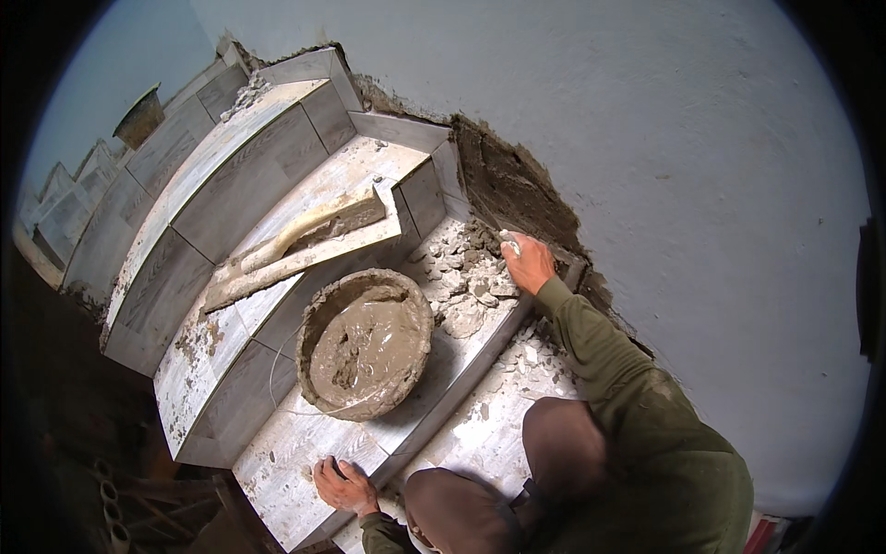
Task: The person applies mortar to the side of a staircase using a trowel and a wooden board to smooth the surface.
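My right hand [530,265] is closed at the wall end of a tiled step. Something pale shows at its fingertips, too small to name. Beside it lies a heap of grey mortar crumbs and chips [454,277], with rough dark mortar [512,180] on the wall's lower edge above. Resting on the same step toward its front left, my left hand [344,487] has its fingers spread and slightly bent, holding nothing. Between the hands stands a mortar-crusted bucket [427,325] with a thin wire handle, containing wet grey mortar [365,343].
An L-shaped, mortar-smeared piece [309,242] lies on the step above the bucket. Wood-look tiled steps [249,180] climb to the upper left, where another container [140,118] stands. A plain wall [720,203] bounds the right side. Below left is a dark drop with tubes [113,510].
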A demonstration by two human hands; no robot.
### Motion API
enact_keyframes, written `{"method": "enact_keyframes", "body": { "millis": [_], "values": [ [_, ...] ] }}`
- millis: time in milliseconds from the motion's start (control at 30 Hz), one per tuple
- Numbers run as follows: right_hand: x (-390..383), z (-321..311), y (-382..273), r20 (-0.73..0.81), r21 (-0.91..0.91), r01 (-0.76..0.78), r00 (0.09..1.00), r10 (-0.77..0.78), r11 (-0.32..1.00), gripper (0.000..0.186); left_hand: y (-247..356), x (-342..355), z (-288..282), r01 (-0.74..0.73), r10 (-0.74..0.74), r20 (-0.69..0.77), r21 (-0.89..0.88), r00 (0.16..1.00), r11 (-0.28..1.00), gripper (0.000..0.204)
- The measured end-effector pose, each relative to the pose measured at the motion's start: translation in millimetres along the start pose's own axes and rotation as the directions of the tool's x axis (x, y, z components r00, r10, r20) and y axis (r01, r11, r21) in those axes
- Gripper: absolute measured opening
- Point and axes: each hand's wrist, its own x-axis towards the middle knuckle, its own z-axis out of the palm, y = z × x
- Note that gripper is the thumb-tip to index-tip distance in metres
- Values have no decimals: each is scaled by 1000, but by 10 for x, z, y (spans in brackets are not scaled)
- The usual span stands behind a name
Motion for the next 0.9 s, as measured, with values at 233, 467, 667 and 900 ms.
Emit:
{"method": "enact_keyframes", "body": {
  "millis": [233,467,667,900],
  "values": [
    [11,65,-124,-22,32,-45,999,46,998,37,-14,-1,24,-17,17,-27,-3,1000,1000,40],
    [-17,44,-347,-125,210,28,992,-2,977,38,-6,32,1,-31,32,-51,11,998,999,41],
    [152,13,-464,-246,195,115,967,-65,974,40,-12,52,9,-20,20,-62,-5,998,1000,44],
    [397,-84,-709,-292,160,207,944,-155,965,38,-49,39,-7,-8,8,-19,-22,1000,1000,41]
  ]
}}
